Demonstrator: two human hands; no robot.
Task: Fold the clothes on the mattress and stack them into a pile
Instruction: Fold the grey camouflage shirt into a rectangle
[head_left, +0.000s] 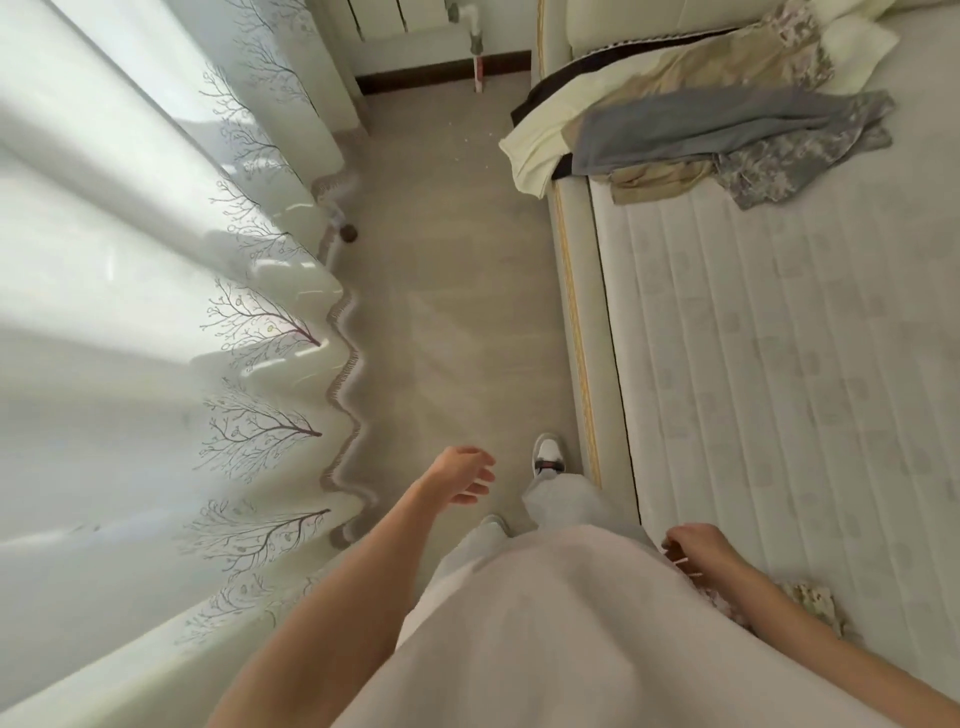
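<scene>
**Pale fabrics heaped at the far end of the mattress**

Cream, beige and grey clothes (727, 119) lie in a loose, unfolded heap in the upper right of the head view, at the far end of the quilted white mattress (779, 364). A cream piece with a dark edge hangs over the mattress side toward the floor (447, 291); a grey garment lies across the middle of the heap, and a grey patterned one trails off its right end. A second bit of patterned cloth (810, 603) shows at the lower right, on the mattress just behind the person's right forearm.

The person stands on the floor in the lower centre of the frame, alongside the padded bed frame (582, 338), wearing a pale top, light trousers and white shoes (548, 454).

The left hand (462, 475) hangs over the floor in the lower centre, its grip apart, fingers relaxed and holding nothing. The right hand (693, 545) sits at the mattress edge, lower right, fingers curled against the hem of the top; whether they pinch anything I cannot tell.

A sheer curtain (156, 312) printed with bare branches fills the left side.
</scene>
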